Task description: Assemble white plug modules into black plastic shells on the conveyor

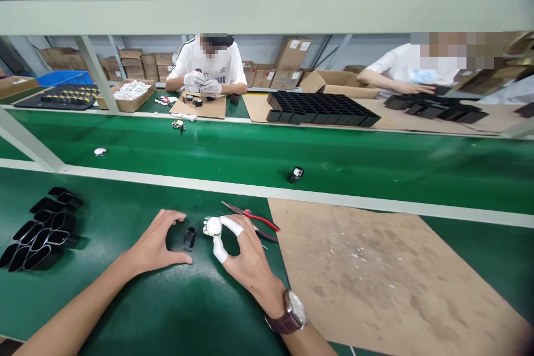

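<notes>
A small round white part (213, 226), its smooth disc set against an angular edge of green board, is pinched in the person's right hand (246, 253), above the green worktop (175, 311). Thumb and forefinger wear matte white finger covers, close together on the part. Just to its left, a glossy black casing (189, 238) with rounded ends sits between the spread thumb and fingers of the left hand (161, 245), which curves wide in a C, with green showing around the casing.

Behind the right hand lie metal-nosed pliers (250, 216) with slick red-and-black handles. A flat brown cardboard sheet (367, 272), stained and white-flecked, spreads to the right; hollow oval black tubes (45, 233) cluster at far left. Beyond, a smooth green belt (208, 150) carries a black casing with a white top (296, 174).
</notes>
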Action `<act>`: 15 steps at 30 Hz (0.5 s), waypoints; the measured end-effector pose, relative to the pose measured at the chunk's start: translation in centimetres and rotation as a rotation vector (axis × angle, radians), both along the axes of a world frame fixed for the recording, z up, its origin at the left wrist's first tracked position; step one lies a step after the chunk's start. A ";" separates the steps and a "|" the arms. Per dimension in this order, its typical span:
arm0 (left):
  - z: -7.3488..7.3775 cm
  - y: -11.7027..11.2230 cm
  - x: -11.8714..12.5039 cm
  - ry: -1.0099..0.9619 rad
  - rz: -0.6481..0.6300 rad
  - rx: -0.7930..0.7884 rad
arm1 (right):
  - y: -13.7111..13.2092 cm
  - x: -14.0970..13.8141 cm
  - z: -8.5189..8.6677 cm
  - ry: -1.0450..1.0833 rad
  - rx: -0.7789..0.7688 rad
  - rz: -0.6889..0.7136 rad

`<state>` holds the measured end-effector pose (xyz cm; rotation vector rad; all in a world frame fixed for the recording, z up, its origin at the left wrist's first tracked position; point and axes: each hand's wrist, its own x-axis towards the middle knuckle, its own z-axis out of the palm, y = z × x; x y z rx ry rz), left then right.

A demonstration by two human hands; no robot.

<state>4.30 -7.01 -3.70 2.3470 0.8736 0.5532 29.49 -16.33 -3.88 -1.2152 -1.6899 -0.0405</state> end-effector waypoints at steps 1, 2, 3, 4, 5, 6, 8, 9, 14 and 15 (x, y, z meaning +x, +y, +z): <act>-0.2 0.0 0.2 -0.022 -0.023 -0.037 | 0.0 -0.1 0.0 -0.003 0.000 0.005; -0.4 0.0 0.4 -0.043 -0.045 -0.065 | -0.1 -0.1 0.1 -0.007 0.000 0.010; -0.7 0.0 0.6 -0.061 -0.063 -0.082 | -0.2 -0.2 0.1 -0.013 -0.001 0.021; -0.9 -0.1 0.8 -0.080 -0.072 -0.088 | -0.2 -0.3 0.1 -0.019 -0.005 0.034; -1.1 -0.1 1.0 -0.098 -0.073 -0.086 | -0.3 -0.5 0.1 -0.026 -0.009 0.049; -1.2 -0.2 1.1 -0.116 -0.069 -0.081 | -0.5 -0.6 0.1 -0.035 -0.013 0.067; -1.3 -0.5 1.2 -0.143 -0.061 -0.063 | -0.7 -0.8 0.2 -0.066 -0.014 0.100; -1.3 -0.6 1.2 -0.153 -0.065 -0.044 | -0.9 -0.9 0.3 -0.091 -0.010 0.109; -0.8 -0.9 0.8 -0.166 -0.131 0.064 | -1.2 -1.2 0.7 -0.248 0.023 0.102; -0.8 -1.0 0.7 -0.158 -0.136 0.059 | -1.2 -1.2 0.7 -0.267 0.030 0.101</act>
